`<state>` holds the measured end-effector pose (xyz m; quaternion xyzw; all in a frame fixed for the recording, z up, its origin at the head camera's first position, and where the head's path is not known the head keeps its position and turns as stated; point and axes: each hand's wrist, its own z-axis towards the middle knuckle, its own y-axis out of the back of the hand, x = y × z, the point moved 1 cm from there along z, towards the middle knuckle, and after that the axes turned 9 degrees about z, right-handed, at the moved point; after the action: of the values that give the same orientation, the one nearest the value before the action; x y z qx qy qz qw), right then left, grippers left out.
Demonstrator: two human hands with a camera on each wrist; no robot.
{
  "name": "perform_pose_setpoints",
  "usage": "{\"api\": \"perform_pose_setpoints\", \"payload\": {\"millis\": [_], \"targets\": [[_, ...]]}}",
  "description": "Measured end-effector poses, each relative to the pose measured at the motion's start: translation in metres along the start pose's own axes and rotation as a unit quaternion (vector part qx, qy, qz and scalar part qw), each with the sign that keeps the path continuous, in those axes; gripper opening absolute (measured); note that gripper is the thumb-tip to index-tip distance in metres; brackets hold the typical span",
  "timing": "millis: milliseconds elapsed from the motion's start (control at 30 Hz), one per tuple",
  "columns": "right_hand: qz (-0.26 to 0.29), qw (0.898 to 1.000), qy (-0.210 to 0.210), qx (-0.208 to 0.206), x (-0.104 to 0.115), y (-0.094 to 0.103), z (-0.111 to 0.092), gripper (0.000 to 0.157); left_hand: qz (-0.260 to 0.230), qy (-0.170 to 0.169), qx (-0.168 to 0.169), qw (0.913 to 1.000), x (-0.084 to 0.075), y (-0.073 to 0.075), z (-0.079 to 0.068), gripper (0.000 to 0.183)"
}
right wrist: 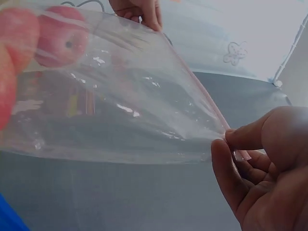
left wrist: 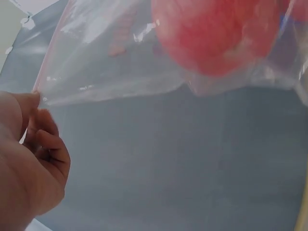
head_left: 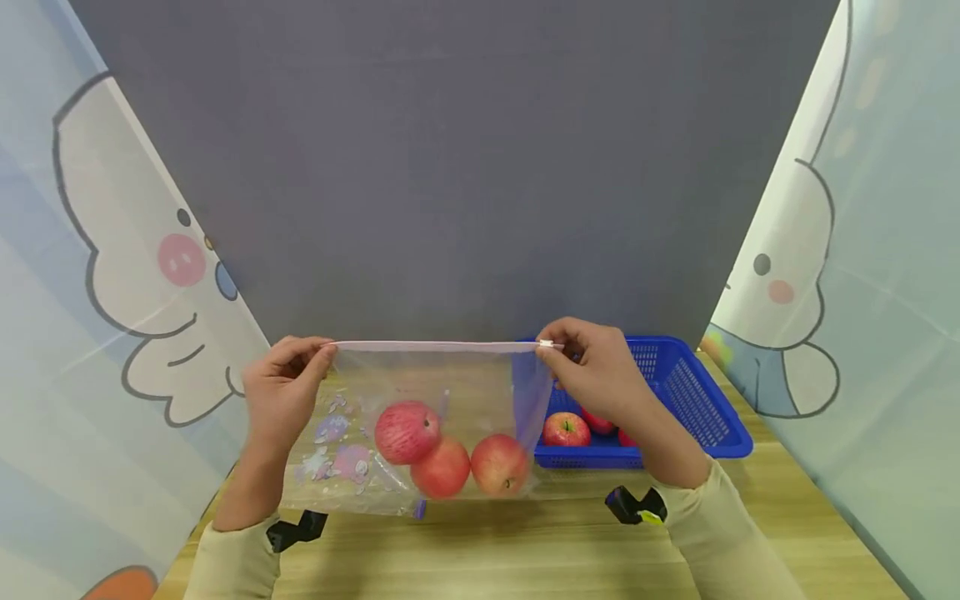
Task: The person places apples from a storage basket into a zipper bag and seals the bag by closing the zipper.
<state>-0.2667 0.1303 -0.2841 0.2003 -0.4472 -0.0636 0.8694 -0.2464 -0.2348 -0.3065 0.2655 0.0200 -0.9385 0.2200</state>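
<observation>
A clear zip bag [head_left: 480,383] with a pink top strip and printed cartoon figures is stretched between both hands. Inside it sit three apples [head_left: 407,432], bunched toward the bottom. My left hand [head_left: 283,387] pinches the left end of the strip between thumb and fingers. At the other end, my right hand [head_left: 592,367] pinches the strip by a small white slider [head_left: 546,342]. In the right wrist view, the thumb and forefinger press on the strip's corner [right wrist: 243,155]. The left wrist view shows a red apple [left wrist: 216,33] through the film.
A blue plastic basket [head_left: 720,454] holding several red apples [head_left: 566,430] stands on the wooden table [head_left: 480,558], behind the right hand. A grey panel [head_left: 480,167] rises at the back. Cartoon-printed curtains [head_left: 900,250] hang on both sides.
</observation>
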Motion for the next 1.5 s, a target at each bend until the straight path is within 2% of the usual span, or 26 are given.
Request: {"api": "perform_pose_setpoints", "payload": {"millis": [100,167,267,367,500,700,833,967,1100,1167,1367,1500], "targets": [[0.011,1.0,0.002,0.011,0.005,-0.007,0.019,0.005,0.019,0.062,-0.009,0.9978,0.005,0.01,0.008,0.005],[0.008,1.0,-0.001,0.016,0.005,-0.01,0.033,0.005,0.026,0.115,0.003,0.9931,0.008,0.014,0.014,0.011],[0.0,1.0,-0.014,0.022,0.001,-0.015,0.051,0.007,0.022,0.206,0.039,0.9775,0.012,0.016,0.025,0.021],[-0.002,0.999,-0.042,0.028,-0.008,-0.02,0.067,0.01,-0.009,0.286,0.064,0.9562,0.019,0.015,0.033,0.029],[-0.003,0.998,-0.064,0.028,-0.021,-0.027,0.086,0.012,-0.036,0.337,0.064,0.9387,0.033,0.009,0.043,0.034],[-0.013,0.997,-0.071,0.016,-0.041,-0.035,0.11,0.014,-0.063,0.369,0.05,0.9258,0.054,-0.004,0.054,0.032],[-0.016,0.997,-0.08,0.003,-0.054,-0.036,0.118,0.016,-0.052,0.379,0.042,0.923,0.066,-0.017,0.058,0.03],[-0.011,0.997,-0.08,-0.016,-0.064,-0.035,0.128,0.016,-0.071,0.381,0.04,0.921,0.077,-0.03,0.064,0.026],[-0.05,0.995,-0.076,-0.03,-0.071,-0.033,0.137,0.018,-0.079,0.375,0.032,0.9232,0.088,-0.043,0.069,0.019],[-0.077,0.993,-0.086,-0.027,-0.076,-0.034,0.14,0.021,-0.071,0.381,0.025,0.9213,0.096,-0.05,0.07,0.015],[-0.115,0.987,-0.114,-0.025,-0.092,-0.035,0.142,0.023,-0.058,0.417,0.027,0.9065,0.119,-0.068,0.069,0.014],[-0.135,0.984,-0.116,-0.012,-0.103,-0.042,0.148,0.022,-0.038,0.438,0.025,0.8979,0.129,-0.071,0.066,0.013]]}}
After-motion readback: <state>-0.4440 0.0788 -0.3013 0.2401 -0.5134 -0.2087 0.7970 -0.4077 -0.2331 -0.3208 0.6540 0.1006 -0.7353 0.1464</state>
